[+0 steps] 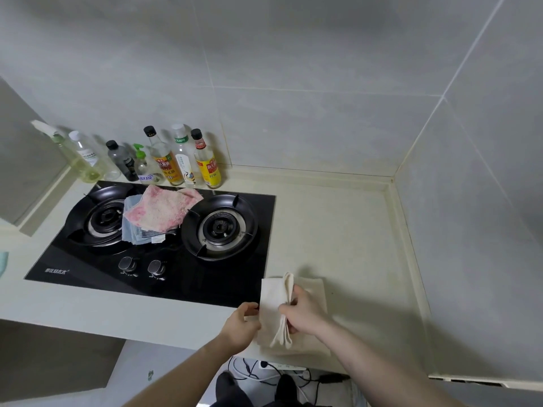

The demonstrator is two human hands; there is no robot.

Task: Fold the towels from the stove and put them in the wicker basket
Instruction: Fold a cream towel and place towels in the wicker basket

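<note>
A cream towel [271, 292] lies on the pale counter just right of the black gas stove [88, 268]. My right hand [304, 312] grips a raised fold running along the towel's middle. At the towel's left edge my left hand [242, 323] pinches the cloth. On the stove, between the two burners, a pink and white towel [161, 208] lies on top of a blue striped towel [135, 233]. No wicker basket is in view.
Several bottles [176, 160] stand in a row against the tiled wall behind the stove. The pale counter [352, 230] stretches right to the corner of the walls. Cables and a power strip [282, 367] lie on the floor below the counter's front edge.
</note>
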